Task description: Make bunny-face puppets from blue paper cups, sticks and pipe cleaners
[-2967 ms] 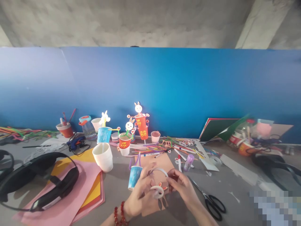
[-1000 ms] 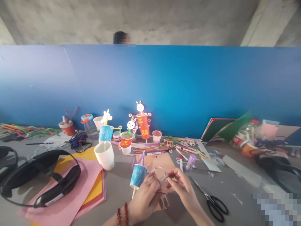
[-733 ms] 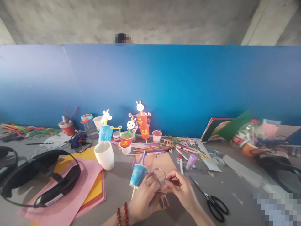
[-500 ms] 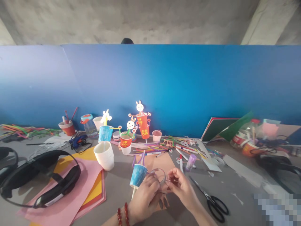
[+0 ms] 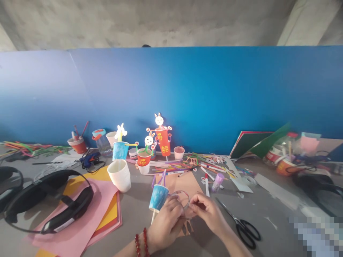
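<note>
Low in the middle of the head view, my left hand (image 5: pixel 170 219) is closed around a roll of clear tape (image 5: pixel 187 200). Its ring stands up between the two hands. My right hand (image 5: pixel 205 210) pinches at the roll's right edge with thumb and forefinger; any loose tape end there is too thin to see. Just left of the roll, a blue painted paper cup (image 5: pixel 158 197) leans over, with purple strips at its top and a white stick below. Under the hands lies orange-tan paper (image 5: pixel 184 182), with leaf-shaped cutouts near its lower end.
Black-handled scissors (image 5: pixel 242 226) lie right of my right hand, near a purple glue stick (image 5: pixel 217 182). White stacked cups (image 5: pixel 119 176), rabbit-faced cup figures (image 5: pixel 143 157) and scattered pipe cleaners (image 5: pixel 174 166) stand or lie behind. A black headset (image 5: pixel 66 200) rests on coloured paper (image 5: pixel 104 214) at left.
My right hand's fingers have drawn closer together against the tape roll. My left hand keeps its hold. The whole view has shifted slightly.
</note>
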A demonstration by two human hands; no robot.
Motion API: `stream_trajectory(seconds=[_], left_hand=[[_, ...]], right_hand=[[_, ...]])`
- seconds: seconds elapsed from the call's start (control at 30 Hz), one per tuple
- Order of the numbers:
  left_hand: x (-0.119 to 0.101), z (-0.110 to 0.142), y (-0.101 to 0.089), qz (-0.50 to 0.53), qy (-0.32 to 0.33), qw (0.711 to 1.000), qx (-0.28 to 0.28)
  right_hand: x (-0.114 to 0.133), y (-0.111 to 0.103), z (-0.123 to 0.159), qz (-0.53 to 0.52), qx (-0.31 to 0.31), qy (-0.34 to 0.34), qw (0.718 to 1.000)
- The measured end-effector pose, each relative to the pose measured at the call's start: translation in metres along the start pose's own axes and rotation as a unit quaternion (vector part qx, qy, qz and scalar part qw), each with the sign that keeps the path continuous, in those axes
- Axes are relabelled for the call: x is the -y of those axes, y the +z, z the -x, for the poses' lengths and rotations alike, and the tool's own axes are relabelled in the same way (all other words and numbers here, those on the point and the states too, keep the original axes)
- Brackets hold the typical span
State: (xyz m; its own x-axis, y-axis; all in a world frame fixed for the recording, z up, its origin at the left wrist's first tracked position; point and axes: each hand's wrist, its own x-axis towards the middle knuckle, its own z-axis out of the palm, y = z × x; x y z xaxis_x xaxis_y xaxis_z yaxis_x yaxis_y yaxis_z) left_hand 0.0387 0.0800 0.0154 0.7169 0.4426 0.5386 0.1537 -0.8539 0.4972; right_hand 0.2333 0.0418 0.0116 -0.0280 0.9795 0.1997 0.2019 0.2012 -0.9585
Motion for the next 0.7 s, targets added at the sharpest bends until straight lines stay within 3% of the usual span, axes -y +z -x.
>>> stream_trajectory(seconds=[0.1, 0.2, 0.27, 0.37, 0.43, 0.57, 0.7], left_hand=[[0.000, 0.000, -0.001, 0.011, 0.003, 1.000, -0.019], [-0.004, 0.002, -0.005, 0.021, 0.006, 0.999, -0.031], [-0.009, 0.003, -0.008, 0.023, 0.012, 0.999, -0.022], [-0.015, 0.002, -0.008, 0.047, -0.004, 0.999, 0.022], [-0.017, -0.001, -0.006, 0.076, -0.027, 0.995, 0.055], [-0.017, -0.003, 0.000, 0.180, -0.074, 0.977, 0.082], [-0.013, 0.001, 0.001, 0.351, -0.129, 0.927, 0.032]], right_hand=[[0.001, 0.009, 0.001, -0.125, -0.025, 0.066, 0.990], [-0.003, 0.009, -0.001, -0.262, -0.113, 0.123, 0.950], [-0.009, 0.000, -0.005, -0.297, -0.199, 0.120, 0.926], [-0.016, -0.017, -0.009, -0.289, -0.253, 0.101, 0.918], [-0.019, -0.020, -0.010, -0.264, -0.250, 0.091, 0.927], [-0.017, -0.008, -0.007, -0.164, -0.166, 0.063, 0.970], [-0.013, -0.001, -0.007, -0.125, -0.138, 0.062, 0.981]])
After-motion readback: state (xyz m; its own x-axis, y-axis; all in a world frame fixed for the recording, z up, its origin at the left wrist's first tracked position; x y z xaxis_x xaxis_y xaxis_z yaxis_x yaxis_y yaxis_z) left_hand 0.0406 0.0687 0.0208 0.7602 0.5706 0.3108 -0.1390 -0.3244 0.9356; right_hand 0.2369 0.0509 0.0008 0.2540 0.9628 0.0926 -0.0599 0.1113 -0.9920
